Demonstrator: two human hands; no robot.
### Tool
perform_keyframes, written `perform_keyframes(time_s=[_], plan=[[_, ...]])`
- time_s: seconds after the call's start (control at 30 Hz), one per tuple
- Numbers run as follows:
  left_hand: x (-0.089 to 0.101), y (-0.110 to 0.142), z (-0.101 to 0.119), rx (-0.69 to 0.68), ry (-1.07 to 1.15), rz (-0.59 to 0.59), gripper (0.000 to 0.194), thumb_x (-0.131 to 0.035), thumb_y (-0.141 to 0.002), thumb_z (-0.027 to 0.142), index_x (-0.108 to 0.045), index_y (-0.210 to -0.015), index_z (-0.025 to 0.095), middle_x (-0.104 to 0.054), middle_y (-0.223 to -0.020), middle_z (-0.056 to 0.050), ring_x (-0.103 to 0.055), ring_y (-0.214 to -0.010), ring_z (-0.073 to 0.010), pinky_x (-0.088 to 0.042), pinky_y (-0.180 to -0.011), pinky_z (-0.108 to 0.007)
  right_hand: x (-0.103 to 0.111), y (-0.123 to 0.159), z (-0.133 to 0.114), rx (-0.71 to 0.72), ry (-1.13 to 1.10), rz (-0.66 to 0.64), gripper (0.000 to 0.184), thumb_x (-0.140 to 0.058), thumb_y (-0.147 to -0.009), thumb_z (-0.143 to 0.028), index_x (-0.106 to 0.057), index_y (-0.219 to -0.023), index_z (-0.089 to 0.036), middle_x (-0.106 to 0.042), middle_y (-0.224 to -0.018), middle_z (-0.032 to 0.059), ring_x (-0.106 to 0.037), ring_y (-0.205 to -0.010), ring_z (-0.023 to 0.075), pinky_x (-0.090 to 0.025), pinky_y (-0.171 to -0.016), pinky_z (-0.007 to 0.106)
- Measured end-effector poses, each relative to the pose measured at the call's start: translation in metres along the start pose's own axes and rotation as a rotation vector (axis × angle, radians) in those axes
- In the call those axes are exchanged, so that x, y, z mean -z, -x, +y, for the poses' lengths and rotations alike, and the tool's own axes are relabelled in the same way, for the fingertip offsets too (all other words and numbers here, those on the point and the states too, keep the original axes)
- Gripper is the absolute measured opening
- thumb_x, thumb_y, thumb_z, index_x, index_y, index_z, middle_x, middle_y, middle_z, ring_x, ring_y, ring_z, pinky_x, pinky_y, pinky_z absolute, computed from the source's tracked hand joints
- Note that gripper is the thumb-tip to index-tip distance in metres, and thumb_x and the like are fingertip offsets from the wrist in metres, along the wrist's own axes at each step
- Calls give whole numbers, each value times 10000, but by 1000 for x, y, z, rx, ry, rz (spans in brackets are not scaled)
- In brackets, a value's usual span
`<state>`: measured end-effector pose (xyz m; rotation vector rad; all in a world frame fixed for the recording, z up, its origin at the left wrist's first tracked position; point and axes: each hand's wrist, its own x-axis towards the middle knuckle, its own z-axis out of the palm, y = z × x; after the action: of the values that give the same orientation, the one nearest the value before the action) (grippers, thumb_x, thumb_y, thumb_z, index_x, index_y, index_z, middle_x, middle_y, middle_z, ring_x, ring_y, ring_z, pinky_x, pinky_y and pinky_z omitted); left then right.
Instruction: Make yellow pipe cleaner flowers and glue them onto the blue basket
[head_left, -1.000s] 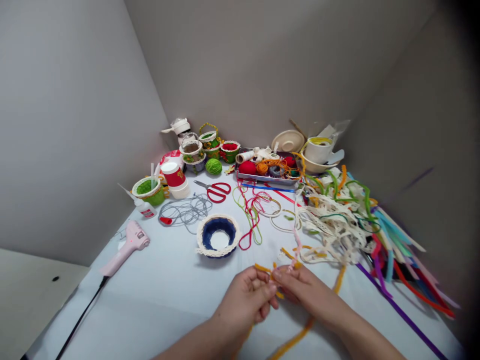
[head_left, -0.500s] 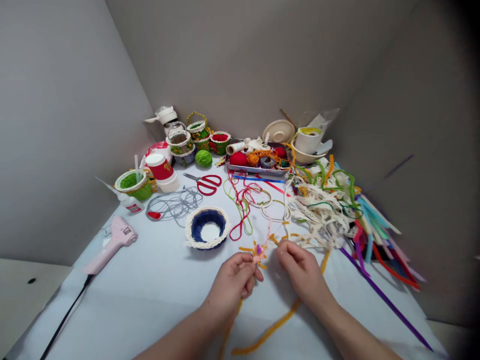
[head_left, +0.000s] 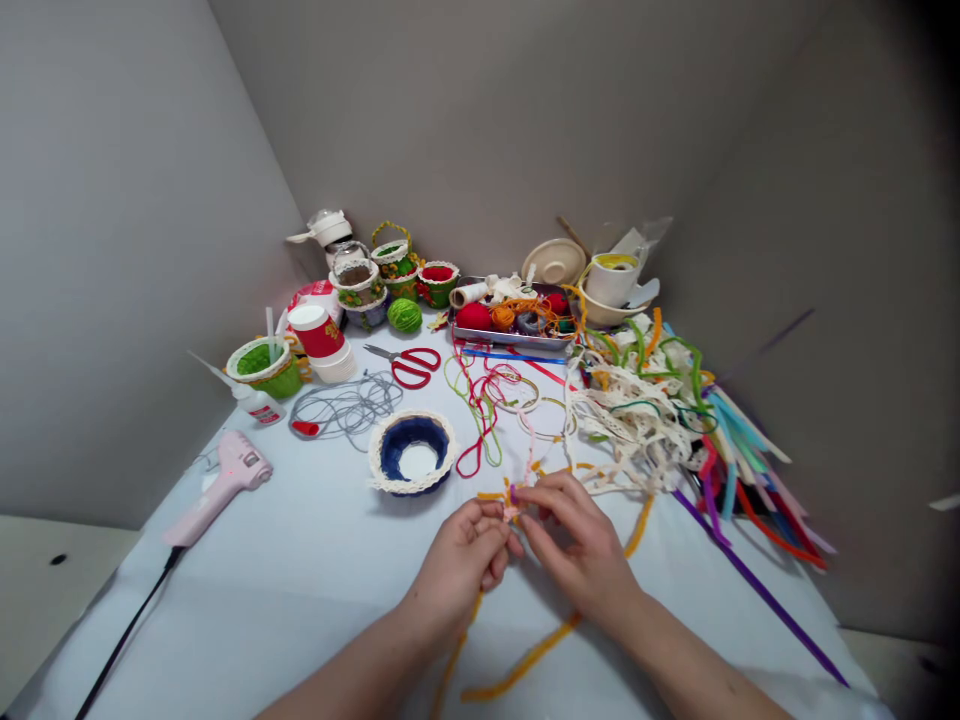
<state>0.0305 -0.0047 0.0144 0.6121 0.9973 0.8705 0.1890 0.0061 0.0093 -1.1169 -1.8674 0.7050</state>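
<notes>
My left hand (head_left: 471,552) pinches a small flower-like piece (head_left: 511,506) of orange fuzzy pipe cleaner spokes with pink and purple at its centre. Over the piece's right side, the thumb and fingers of my right hand (head_left: 574,535) close on its edge. From the piece, a pink strand (head_left: 528,440) runs up toward the hoops. One long orange pipe cleaner (head_left: 525,683) lies below my right hand, and another orange length (head_left: 454,655) hangs under my left. Just left of the hands stands a dark blue basket (head_left: 412,488) with white lace round its rim.
Red-handled scissors (head_left: 415,368), tangled grey cord (head_left: 352,410) and a pink glue gun (head_left: 225,485) lie to the left. A metal tray (head_left: 517,335) of yarn balls stands behind. On the right are piled lace (head_left: 637,405) and a long purple pipe cleaner (head_left: 765,595).
My right hand has moved left onto the flower-like piece, away from the orange end it was pinching. My left hand stays in nearly the same place.
</notes>
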Motion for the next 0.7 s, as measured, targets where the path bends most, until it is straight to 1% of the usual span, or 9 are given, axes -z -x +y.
perform_keyframes(time_s=[0.13, 0.33, 0.47, 0.57, 0.7], plan=[[2, -1, -4, -7, -32, -3, 226, -613, -791, 304, -503, -908, 145, -604, -664, 14, -352, -419, -23, -181, -420, -203, -3, 1, 1, 61, 25, -4, 309, -563, -879, -111, -599, -1155, -244, -542, -969, 59, -561, -888, 176, -488, -755, 306], [1, -2, -3, 10, -14, -6, 218, -635, -782, 328, -499, -812, 160, -618, -646, 6, -400, -433, -36, -222, -418, -189, -4, 1, 0, 99, 36, -5, 273, -534, -889, -82, -605, -1100, -239, -560, -947, 56, -580, -868, 168, -500, -737, 295], [-1, 1, 0, 40, -3, -1, 294, -665, -764, 399, -486, -750, 166, -624, -617, 1, -403, -418, -34, -223, -413, -184, -4, 2, -2, 89, 17, -1, 206, -532, -887, -81, -604, -1013, -226, -582, -926, 55, -586, -862, 170, -498, -739, 301], [-1, 2, 0, 40, 1, 11, 316, -684, -743, 410, -476, -746, 172, -621, -592, 8, -397, -406, -33, -218, -412, -181, -3, 2, -3, 72, 6, -4, 150, -529, -889, -92, -599, -918, -220, -586, -883, 48, -586, -845, 170, -491, -734, 304], [-1, 1, -3, 32, -9, 22, 305, -682, -755, 398, -478, -760, 171, -627, -594, 3, -401, -403, -35, -213, -406, -181, -3, 1, -4, 65, -7, -3, 149, -501, -902, -103, -595, -897, -219, -589, -876, 50, -581, -840, 171, -480, -730, 303]])
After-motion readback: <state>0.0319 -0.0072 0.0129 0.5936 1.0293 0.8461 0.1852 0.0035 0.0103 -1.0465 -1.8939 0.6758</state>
